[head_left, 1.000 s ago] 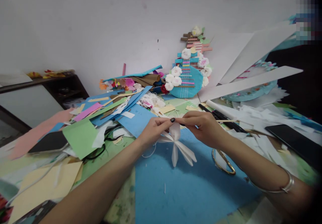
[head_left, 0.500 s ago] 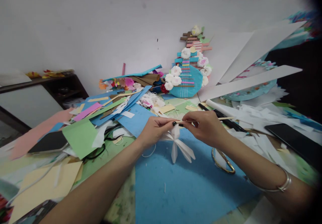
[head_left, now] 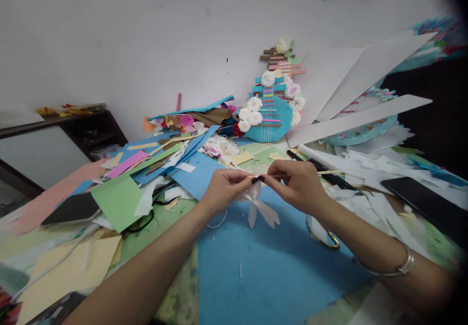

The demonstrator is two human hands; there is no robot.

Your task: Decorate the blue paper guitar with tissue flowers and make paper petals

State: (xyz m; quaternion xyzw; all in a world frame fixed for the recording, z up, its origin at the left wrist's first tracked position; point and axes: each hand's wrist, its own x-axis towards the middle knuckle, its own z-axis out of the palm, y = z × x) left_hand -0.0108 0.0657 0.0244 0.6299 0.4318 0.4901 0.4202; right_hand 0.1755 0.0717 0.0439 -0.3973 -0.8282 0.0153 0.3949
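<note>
My left hand and my right hand meet above a blue sheet, thumbs and fingers pinched and their tips touching. A thin pale stick runs through the grip of my right hand and sticks out to its right. Beneath the fingertips hangs a white folded paper piece with several pointed petals; its top is pinched by my left hand. The exact contact at the fingertips is partly hidden.
A blue paper lute with white flowers leans against the wall. Left lie a green sheet and a dark phone. A black phone, black pens, white scraps and a gold bangle are at right.
The white paper piece has turned and risen slightly beneath my fingers. My right fingertips have moved closer against my left ones. The view has shifted slightly.
</note>
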